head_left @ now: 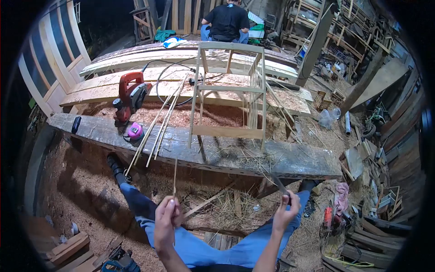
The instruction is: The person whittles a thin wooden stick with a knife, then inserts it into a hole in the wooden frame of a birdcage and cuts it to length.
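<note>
While the left hand [166, 221] pinches a thin strip [175, 177] and the right hand [286, 209] grips a blade [279, 183], several strips [156, 124] lie ready beside the unclad wooden frame [231, 90].

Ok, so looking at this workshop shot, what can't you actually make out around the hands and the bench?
- Head view: the tool in the right hand is thin and dark; its type is too small to tell.
- The thin stick in the left hand: its lower end is hidden by the fingers.
- The seated person beyond the wooden frame faces away; their hands are hidden by their body.
- Picture corners are blacked out by the lens rim.
</note>
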Available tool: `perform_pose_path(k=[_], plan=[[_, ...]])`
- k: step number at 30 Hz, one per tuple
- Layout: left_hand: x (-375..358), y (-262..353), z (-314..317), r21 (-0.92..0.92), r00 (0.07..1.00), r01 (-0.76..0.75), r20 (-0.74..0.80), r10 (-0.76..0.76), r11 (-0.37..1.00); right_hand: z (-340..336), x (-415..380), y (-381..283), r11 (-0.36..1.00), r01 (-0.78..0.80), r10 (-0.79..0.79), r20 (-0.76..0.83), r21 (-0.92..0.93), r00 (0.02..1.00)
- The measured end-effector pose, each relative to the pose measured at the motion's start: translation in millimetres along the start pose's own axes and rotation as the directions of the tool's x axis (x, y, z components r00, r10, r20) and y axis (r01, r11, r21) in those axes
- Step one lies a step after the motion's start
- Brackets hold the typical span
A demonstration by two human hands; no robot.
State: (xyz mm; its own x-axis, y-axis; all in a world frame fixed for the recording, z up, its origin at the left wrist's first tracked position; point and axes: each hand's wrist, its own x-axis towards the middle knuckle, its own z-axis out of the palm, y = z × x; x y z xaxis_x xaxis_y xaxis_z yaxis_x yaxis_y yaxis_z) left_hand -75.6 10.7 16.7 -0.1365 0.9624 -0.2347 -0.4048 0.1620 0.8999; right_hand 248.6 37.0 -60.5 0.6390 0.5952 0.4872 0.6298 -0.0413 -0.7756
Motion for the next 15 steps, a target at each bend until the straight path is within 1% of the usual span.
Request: perform_pose_path(k=[1, 2, 3, 4, 5, 6, 7, 8, 9, 10, 12, 13, 14, 15], plan=[[-2, -4, 1, 0.002, 1.000, 0.010, -0.010, -0.010, 1.000, -3, -4, -15, 0.995, 0.095, -0.099, 0.129, 0.035, 0.987], [2, -11, 8, -0.017, 0.999, 0.027, 0.037, -0.026, 0.999, -5, -6, -32, 0.978, 0.188, -0.204, 0.241, 0.084, 0.949], [9, -17, 19, -0.038, 0.995, 0.037, 0.092, -0.034, 0.999, 1, -12, -53, 0.966, 0.185, -0.236, 0.327, 0.179, 0.915], [11, -22, 29, -0.033, 0.987, 0.079, 0.142, -0.073, 0.996, 11, -20, -66, 0.932, 0.261, -0.337, 0.337, 0.250, 0.879], [12, -29, 38, -0.024, 0.985, 0.073, 0.157, -0.069, 0.997, 16, -25, -79, 0.903, 0.292, -0.405, 0.403, 0.314, 0.821], [12, -34, 46, -0.013, 0.983, 0.066, 0.171, -0.062, 0.998, 19, -34, -87, 0.887, 0.295, -0.440, 0.451, 0.356, 0.777], [10, -37, 52, 0.039, 0.976, 0.077, 0.202, -0.084, 0.996, 22, -39, -93, 0.867, 0.296, -0.476, 0.493, 0.400, 0.728], [9, -40, 55, 0.092, 0.967, 0.087, 0.232, -0.106, 0.992, 24, -43, -97, 0.867, 0.294, -0.475, 0.490, 0.402, 0.731], [7, -41, 56, 0.032, 0.947, 0.108, 0.301, -0.112, 0.994, 25, -47, -99, 0.872, 0.286, -0.463, 0.483, 0.397, 0.743], [6, -41, 58, 0.033, 0.946, 0.108, 0.304, -0.113, 0.994, 25, -48, -100, 0.878, 0.279, -0.452, 0.477, 0.390, 0.754], [3, -40, 63, 0.033, 0.930, 0.188, 0.316, -0.189, 0.982, 19, -40, -102, 0.884, 0.274, -0.439, 0.477, 0.378, 0.761], [4, -38, 62, 0.087, 0.914, 0.171, 0.358, -0.191, 0.981, 15, -36, -102, 0.894, 0.280, -0.427, 0.481, 0.350, 0.765], [4, -38, 64, 0.086, 0.912, 0.170, 0.363, -0.190, 0.982, 14, -32, -101, 0.902, 0.287, -0.417, 0.484, 0.322, 0.769], [3, -37, 68, 0.123, 0.912, 0.148, 0.368, -0.184, 0.981, 14, -31, -99, 0.899, 0.293, -0.421, 0.452, 0.327, 0.787]])
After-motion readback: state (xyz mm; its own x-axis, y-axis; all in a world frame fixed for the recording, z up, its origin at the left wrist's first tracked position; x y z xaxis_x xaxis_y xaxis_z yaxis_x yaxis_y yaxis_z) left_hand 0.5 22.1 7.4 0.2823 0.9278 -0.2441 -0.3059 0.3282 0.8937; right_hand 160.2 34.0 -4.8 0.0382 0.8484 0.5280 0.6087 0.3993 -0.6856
